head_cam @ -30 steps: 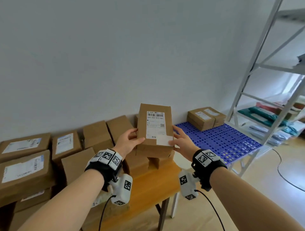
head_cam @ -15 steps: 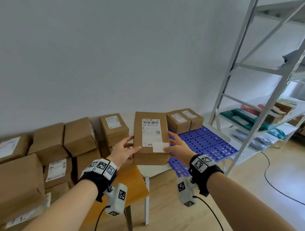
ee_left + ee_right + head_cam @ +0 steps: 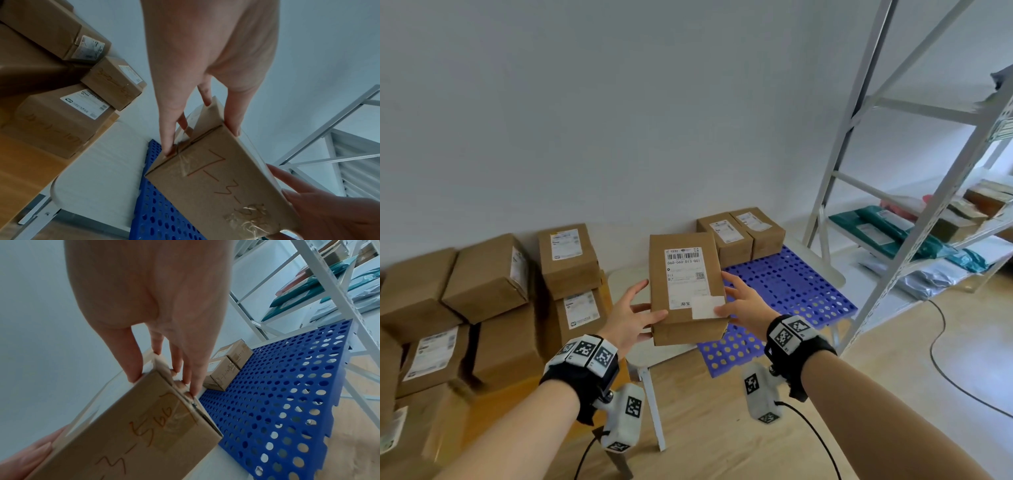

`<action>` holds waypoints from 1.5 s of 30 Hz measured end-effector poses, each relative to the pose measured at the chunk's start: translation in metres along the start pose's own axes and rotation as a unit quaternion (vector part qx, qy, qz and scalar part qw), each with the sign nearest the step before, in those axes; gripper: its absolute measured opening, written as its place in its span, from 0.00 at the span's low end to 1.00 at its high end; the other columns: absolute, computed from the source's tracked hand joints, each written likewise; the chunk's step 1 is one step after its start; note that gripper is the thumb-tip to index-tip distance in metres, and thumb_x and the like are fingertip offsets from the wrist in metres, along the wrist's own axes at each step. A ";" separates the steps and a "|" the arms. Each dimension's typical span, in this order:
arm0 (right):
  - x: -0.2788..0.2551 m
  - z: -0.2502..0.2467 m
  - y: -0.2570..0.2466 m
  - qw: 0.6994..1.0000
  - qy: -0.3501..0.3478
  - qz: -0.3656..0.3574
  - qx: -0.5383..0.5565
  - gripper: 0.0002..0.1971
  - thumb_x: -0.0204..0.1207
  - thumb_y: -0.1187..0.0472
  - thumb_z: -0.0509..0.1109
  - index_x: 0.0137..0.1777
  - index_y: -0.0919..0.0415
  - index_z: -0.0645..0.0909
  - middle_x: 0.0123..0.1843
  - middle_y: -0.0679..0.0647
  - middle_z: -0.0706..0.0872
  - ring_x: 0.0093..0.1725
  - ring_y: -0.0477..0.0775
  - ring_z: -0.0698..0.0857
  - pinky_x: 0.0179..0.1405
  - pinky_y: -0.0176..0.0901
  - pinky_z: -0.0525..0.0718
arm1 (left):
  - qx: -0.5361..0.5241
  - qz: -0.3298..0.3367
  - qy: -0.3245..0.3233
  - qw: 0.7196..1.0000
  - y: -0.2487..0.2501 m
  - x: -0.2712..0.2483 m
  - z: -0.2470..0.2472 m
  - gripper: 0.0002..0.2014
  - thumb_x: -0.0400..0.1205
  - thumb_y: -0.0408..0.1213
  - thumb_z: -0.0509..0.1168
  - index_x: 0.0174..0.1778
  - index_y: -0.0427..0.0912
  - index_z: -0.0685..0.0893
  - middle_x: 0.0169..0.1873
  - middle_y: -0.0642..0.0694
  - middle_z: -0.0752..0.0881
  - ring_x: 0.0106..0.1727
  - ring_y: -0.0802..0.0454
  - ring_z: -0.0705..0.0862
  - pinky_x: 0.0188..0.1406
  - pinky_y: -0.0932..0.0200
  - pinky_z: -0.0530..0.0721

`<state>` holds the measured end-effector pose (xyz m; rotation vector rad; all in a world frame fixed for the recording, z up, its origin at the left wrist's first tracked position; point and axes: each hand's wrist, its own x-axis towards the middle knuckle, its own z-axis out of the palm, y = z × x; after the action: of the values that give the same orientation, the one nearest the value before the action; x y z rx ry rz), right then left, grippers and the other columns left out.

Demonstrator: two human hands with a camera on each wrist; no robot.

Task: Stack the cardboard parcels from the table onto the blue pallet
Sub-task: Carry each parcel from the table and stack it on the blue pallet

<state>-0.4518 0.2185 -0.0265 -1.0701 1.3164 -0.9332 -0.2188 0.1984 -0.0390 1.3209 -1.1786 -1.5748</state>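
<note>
- Above the near edge of the blue pallet (image 3: 787,284), seen from the head camera, a labelled cardboard parcel (image 3: 685,284) is held in the air between two hands.
- Left hand (image 3: 628,317) presses its thumb on the parcel's top face, its fingers (image 3: 635,289) spread along the left side; right hand (image 3: 744,303) mirrors this on the right side, thumb on the white label.
- Two small parcels (image 3: 739,233) sit side by side at the pallet's far corner, near the wall.
- More stacked boxes (image 3: 568,253) fill the wooden counter (image 3: 517,394) to the left; a grey metal shelf rack (image 3: 941,192) stands to the right.
- From the left wrist view, the left hand (image 3: 205,56) grasps the parcel (image 3: 222,183) with fingers (image 3: 167,129) on its end flap and thumb over the upper edge; orange handwriting runs across the taped face, and the pallet (image 3: 160,211) lies below.
- From the right wrist view, the right hand (image 3: 152,296) grips the parcel (image 3: 133,431) at its other end, fingers (image 3: 191,374) on the flap seam, with the pallet (image 3: 277,394) and the two small parcels (image 3: 228,368) beyond.
</note>
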 end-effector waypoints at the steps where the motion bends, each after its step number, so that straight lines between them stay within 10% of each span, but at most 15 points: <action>1: 0.006 -0.004 0.003 1.000 0.000 0.002 -0.004 0.40 0.73 0.79 0.67 0.80 0.50 0.59 0.72 0.55 0.75 0.64 0.57 0.80 0.55 0.54 0.86 | 0.000 -0.003 0.002 1.000 -0.001 0.006 0.004 0.40 0.70 0.27 0.76 0.74 0.60 0.69 0.61 0.39 0.80 0.61 0.40 0.81 0.62 0.31 0.79; 9: 0.071 -0.038 0.017 0.997 -0.016 0.011 -0.075 0.50 0.66 0.73 0.78 0.82 0.48 0.54 0.75 0.53 0.73 0.67 0.56 0.80 0.63 0.59 0.82 | -0.017 -0.027 0.003 0.999 -0.015 0.072 0.021 0.34 0.75 0.28 0.72 0.77 0.44 0.69 0.61 0.40 0.83 0.60 0.43 0.83 0.62 0.41 0.81; 33: 0.286 -0.069 0.036 0.967 -0.113 0.077 -0.215 0.56 0.63 0.63 0.83 0.84 0.54 0.49 0.77 0.50 0.71 0.68 0.50 0.78 0.64 0.44 0.80 | -0.085 -0.128 0.099 0.983 -0.054 0.260 0.013 0.35 0.72 0.26 0.75 0.75 0.39 0.71 0.62 0.39 0.83 0.59 0.42 0.84 0.48 0.49 0.86; 45: 0.345 -0.084 0.024 0.899 -0.178 0.056 -0.396 0.48 0.72 0.59 0.76 0.84 0.57 0.47 0.81 0.51 0.64 0.77 0.53 0.68 0.71 0.41 0.69 | -0.124 -0.145 0.153 0.970 -0.056 0.307 0.026 0.33 0.72 0.21 0.73 0.74 0.37 0.72 0.63 0.37 0.82 0.59 0.42 0.84 0.51 0.50 0.84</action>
<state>-0.5170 -0.1126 -0.1402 -1.6624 1.4466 -0.0553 -0.2995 -0.0694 -0.1801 1.5489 -0.5978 -1.5860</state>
